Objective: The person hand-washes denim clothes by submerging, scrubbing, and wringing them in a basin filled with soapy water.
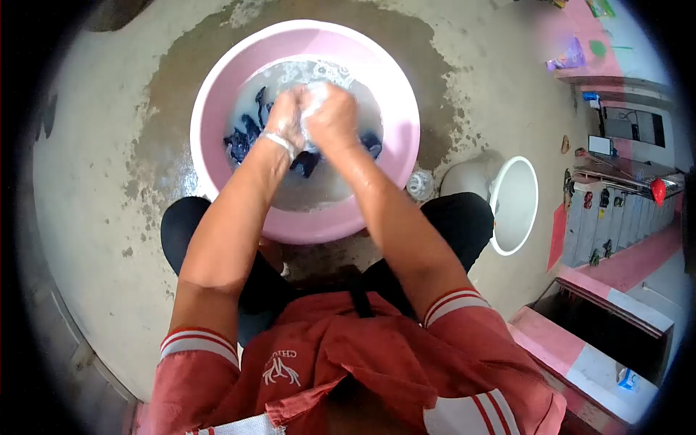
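A pink basin (304,228) of cloudy, sudsy water stands on the floor between my knees. Over its middle, my left hand (285,116) and my right hand (332,116) are closed together around a white, foamy cloth (313,101). Much of that cloth is hidden by my fingers, and its exact kind cannot be made out. Below the hands, dark blue wet clothing (250,134) lies bunched in the water, with parts rising above the surface. Foam (319,70) floats along the far side. A pale band (281,143) circles my left wrist.
A white bucket (515,206) lies tipped on its side at the right. A small clear plastic item (419,185) sits between it and the basin. Wet concrete floor (174,87) surrounds the basin. Shoes on a rack (605,217) and a pink-and-white ledge (554,337) are farther right.
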Available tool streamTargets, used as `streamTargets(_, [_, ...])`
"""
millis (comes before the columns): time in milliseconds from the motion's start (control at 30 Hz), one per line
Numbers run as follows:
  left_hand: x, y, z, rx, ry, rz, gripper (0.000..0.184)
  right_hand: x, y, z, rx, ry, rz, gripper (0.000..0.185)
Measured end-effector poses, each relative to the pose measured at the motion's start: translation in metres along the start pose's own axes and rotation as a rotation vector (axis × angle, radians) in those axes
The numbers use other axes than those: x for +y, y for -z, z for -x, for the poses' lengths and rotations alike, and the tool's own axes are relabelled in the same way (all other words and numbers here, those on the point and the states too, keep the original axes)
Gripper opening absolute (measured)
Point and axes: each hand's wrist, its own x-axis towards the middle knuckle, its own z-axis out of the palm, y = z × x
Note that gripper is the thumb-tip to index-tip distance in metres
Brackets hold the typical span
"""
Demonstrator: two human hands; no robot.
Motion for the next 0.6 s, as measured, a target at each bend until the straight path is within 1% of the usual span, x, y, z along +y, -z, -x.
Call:
streamTargets(33, [0.001, -0.014, 0.008, 0.063, 0.035, -0.005, 0.019, 0.016, 0.013, -0.016, -0.055, -0.119, 0.217, 0.027])
streamTargets(67, [0.002, 0.025, -0.019, -0.286, 0.089, -0.067, 0.010, 0.034, 0.021, -0.025, -0.142, -0.151, 0.383, 0.038])
streamTargets(100, [0.008, 0.003, 0.002, -0.064, 0.030, -0.042, 0.012, 0.039, 0.036, -0.029, -0.359, -0.266, 0.349, 0.052])
streamTargets(133, [0.022, -0.001, 0.004, -0.010, 0.040, -0.020, 0.013, 0.065, 0.042, -0.029, -0.523, -0.376, 0.226, 0.064])
streamTargets(167, [0.032, 0.000, 0.009, 0.053, 0.056, 0.007, 0.014, 0.078, 0.054, -0.020, -0.628, -0.414, -0.026, 0.066])
streamTargets(200, [0.042, -0.005, 0.018, 0.092, -0.030, -0.089, 0.026, 0.088, 0.066, -0.008, -0.696, -0.433, -0.115, 0.057])
streamTargets(233, [0.041, 0.002, 0.015, 0.096, -0.041, -0.078, 0.026, 0.092, 0.073, -0.001, -0.764, -0.449, -0.202, 0.049])
streamTargets(267, [0.038, 0.015, 0.006, 0.142, -0.067, -0.233, 0.033, 0.088, 0.075, 0.003, -0.766, -0.446, -0.200, 0.049])
streamTargets(300, [0.030, 0.028, -0.005, 0.178, -0.088, -0.393, 0.040, 0.086, 0.078, 0.009, -0.592, -0.487, -0.438, 0.041])
streamTargets(333, [0.018, 0.043, -0.020, 0.172, -0.003, -0.391, 0.038, 0.085, 0.082, 0.012, -0.409, -0.518, -0.672, 0.036])
streamTargets(367, [0.012, 0.030, -0.009, 0.201, 0.045, -0.330, 0.032, 0.097, 0.076, 0.005, -0.279, -0.524, -0.884, 0.038])
streamTargets(433, [-0.006, 0.039, -0.022, 0.162, 0.026, -0.296, 0.028, 0.114, 0.063, -0.004, -0.148, -0.540, -0.945, 0.044])
streamTargets(467, [-0.007, 0.035, -0.022, 0.216, -0.009, -0.262, 0.029, 0.095, 0.057, -0.005, -0.121, -0.538, -0.940, 0.045])
streamTargets(500, [-0.007, 0.036, -0.029, 0.223, -0.010, -0.262, 0.029, 0.065, 0.049, -0.008, -0.096, -0.534, -0.935, 0.045])
streamTargets(533, [-0.006, 0.039, -0.041, 0.317, -0.036, -0.255, 0.029, 0.046, 0.038, -0.006, -0.197, -0.408, -0.763, 0.037])
streamTargets(567, [-0.006, 0.043, -0.047, 0.415, -0.059, -0.244, 0.030, 0.022, 0.023, 0.000, -0.226, 0.086, -0.413, 0.026])
streamTargets(600, [-0.012, 0.048, -0.042, 0.293, -0.153, -0.227, 0.031, -0.026, 0.017, 0.019, -0.259, 0.117, -0.187, 0.020])
